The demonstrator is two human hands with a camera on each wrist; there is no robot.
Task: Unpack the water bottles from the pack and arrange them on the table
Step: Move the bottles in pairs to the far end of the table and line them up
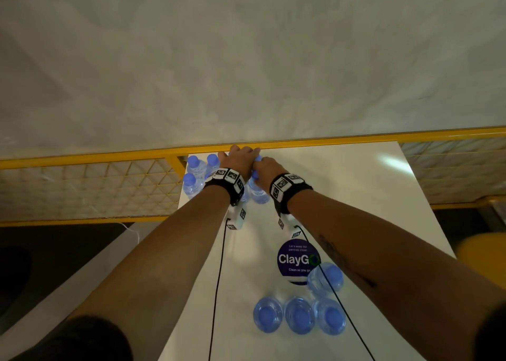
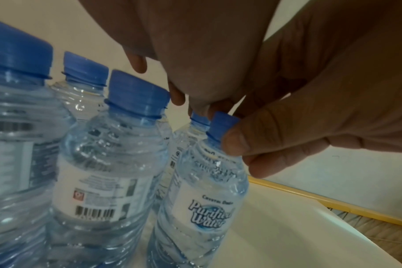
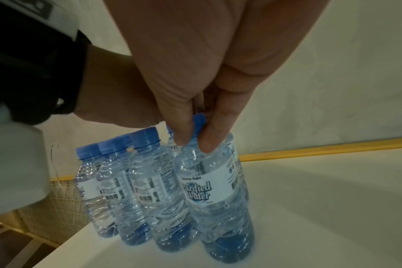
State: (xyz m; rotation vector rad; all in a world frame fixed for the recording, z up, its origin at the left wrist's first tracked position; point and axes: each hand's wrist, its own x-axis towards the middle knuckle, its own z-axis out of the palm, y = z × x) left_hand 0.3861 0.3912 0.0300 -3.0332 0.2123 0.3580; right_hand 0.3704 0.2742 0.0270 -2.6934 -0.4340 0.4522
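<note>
Small clear water bottles with blue caps stand in a cluster at the far left corner of the white table. My right hand pinches the cap and neck of the front right bottle between thumb and forefinger; its "Purified Water" label faces the wrist cameras, and the bottle stands on the table. Just behind it is another bottle, only its cap showing. My left hand reaches over that cap with fingers curled down on it. No pack wrapping is visible.
Several more bottles stand in a group near the table's front right, beside a round dark "ClayGo" sticker. A yellow rail with mesh runs along the far edge. Black cables trail from both wristbands.
</note>
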